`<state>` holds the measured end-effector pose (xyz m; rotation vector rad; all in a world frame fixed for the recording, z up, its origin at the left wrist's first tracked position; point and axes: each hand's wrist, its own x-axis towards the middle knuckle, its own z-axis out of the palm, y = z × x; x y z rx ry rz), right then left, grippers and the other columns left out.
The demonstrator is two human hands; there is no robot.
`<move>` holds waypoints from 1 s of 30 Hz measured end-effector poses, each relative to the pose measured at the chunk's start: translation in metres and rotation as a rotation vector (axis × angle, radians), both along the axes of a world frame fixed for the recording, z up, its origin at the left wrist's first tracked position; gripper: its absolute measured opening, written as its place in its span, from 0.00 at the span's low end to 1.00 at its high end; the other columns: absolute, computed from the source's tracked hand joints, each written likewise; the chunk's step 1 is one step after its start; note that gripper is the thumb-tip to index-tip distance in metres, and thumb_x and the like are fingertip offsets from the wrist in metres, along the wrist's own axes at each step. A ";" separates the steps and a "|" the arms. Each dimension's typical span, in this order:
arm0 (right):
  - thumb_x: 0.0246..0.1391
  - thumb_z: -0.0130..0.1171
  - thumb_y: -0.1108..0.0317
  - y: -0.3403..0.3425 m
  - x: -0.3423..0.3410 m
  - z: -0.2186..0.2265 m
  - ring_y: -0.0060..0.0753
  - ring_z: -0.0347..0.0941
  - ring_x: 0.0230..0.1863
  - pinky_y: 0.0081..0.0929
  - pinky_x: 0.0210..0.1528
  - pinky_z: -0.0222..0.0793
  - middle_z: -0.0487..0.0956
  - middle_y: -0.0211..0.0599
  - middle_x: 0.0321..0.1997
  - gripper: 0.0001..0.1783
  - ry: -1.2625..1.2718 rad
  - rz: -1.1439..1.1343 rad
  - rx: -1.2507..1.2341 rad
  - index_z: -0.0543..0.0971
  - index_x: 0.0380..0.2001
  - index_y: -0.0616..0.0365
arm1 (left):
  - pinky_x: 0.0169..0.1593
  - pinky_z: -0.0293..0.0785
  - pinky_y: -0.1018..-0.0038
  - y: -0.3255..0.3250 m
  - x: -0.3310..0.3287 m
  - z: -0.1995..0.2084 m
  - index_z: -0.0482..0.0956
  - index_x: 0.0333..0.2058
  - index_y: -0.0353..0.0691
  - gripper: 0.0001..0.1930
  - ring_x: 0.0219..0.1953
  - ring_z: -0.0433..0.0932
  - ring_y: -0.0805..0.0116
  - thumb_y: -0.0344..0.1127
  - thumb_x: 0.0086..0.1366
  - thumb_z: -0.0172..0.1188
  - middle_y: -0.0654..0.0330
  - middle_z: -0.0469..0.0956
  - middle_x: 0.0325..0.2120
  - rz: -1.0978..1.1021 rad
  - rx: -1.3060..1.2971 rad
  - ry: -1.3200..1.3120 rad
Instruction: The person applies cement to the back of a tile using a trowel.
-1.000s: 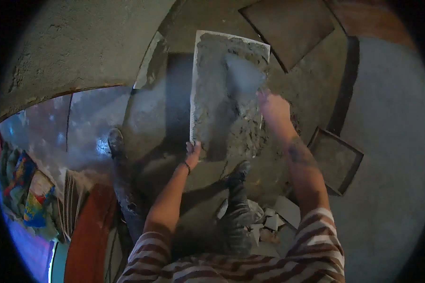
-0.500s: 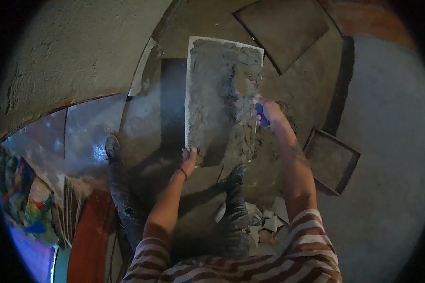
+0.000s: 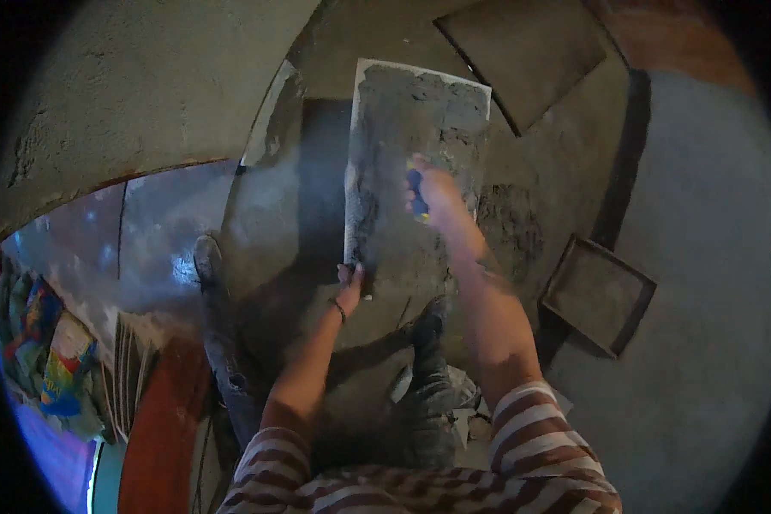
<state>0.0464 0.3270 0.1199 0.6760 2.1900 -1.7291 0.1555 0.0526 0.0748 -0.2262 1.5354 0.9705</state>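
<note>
A large rectangular tile (image 3: 403, 111), its upturned face coated with grey mortar, lies tilted on the floor in front of me. My left hand (image 3: 349, 285) grips its near left corner. My right hand (image 3: 433, 190) is over the middle of the tile, closed on a trowel with a blue handle (image 3: 415, 184); the blade is hidden under the hand. Both forearms come from striped sleeves at the lower edge. My legs and shoes stand just below the tile.
A shallow square mortar tray (image 3: 598, 294) sits on the floor to the right. Another dark tile (image 3: 522, 51) lies at the top. A laid glossy tile (image 3: 158, 231) is at the left. Broken tile pieces (image 3: 471, 411) lie near my feet. Colourful bags (image 3: 47, 368) are far left.
My right hand has slid with the trowel from the tile's right edge toward its middle, spreading mortar. My left hand has kept its grip on the near corner.
</note>
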 end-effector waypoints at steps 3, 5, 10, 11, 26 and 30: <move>0.61 0.44 0.52 -0.080 -0.027 0.063 0.32 0.71 0.20 0.31 0.22 0.67 0.73 0.37 0.21 0.19 -0.529 -0.169 -0.065 0.73 0.40 0.56 | 0.65 0.42 0.70 -0.040 -0.009 0.001 0.32 0.65 0.39 0.50 0.67 0.41 0.56 0.74 0.57 0.30 0.50 0.40 0.66 0.098 -0.022 -0.070; 0.60 0.41 0.52 -0.056 0.006 0.079 0.48 0.76 0.31 0.40 0.32 0.71 0.77 0.46 0.26 0.20 -0.392 0.476 1.008 0.73 0.41 0.55 | 0.65 0.42 0.69 -0.040 0.006 -0.026 0.32 0.65 0.39 0.51 0.67 0.41 0.56 0.75 0.57 0.30 0.50 0.40 0.66 0.162 -0.007 -0.047; 0.60 0.39 0.51 0.008 0.052 0.129 0.54 0.75 0.38 0.47 0.40 0.70 0.78 0.49 0.31 0.20 -0.610 0.395 1.073 0.74 0.41 0.51 | 0.66 0.41 0.67 -0.016 0.010 -0.027 0.30 0.63 0.30 0.54 0.67 0.40 0.50 0.74 0.57 0.32 0.42 0.37 0.65 0.147 0.029 -0.039; 0.60 0.39 0.51 0.006 0.057 0.123 0.54 0.75 0.38 0.47 0.40 0.70 0.78 0.49 0.31 0.20 -0.608 0.390 1.067 0.74 0.41 0.51 | 0.66 0.40 0.67 -0.018 0.012 -0.029 0.30 0.63 0.30 0.54 0.67 0.39 0.51 0.74 0.57 0.32 0.43 0.36 0.65 0.156 0.006 -0.001; 0.59 0.45 0.49 -0.007 0.101 0.095 0.39 0.75 0.26 0.36 0.31 0.69 0.77 0.42 0.23 0.23 -0.682 -0.160 0.145 0.74 0.33 0.62 | 0.64 0.44 0.63 -0.043 0.011 -0.032 0.32 0.64 0.37 0.54 0.67 0.44 0.51 0.76 0.54 0.33 0.46 0.41 0.65 0.185 -0.084 -0.001; 0.59 0.46 0.49 -0.010 0.113 0.084 0.23 0.65 0.14 0.26 0.17 0.62 0.68 0.30 0.14 0.21 -0.471 -0.449 -0.140 0.75 0.30 0.59 | 0.60 0.48 0.46 -0.008 -0.002 0.023 0.30 0.65 0.45 0.56 0.66 0.43 0.50 0.79 0.50 0.35 0.51 0.41 0.66 0.248 -0.064 -0.173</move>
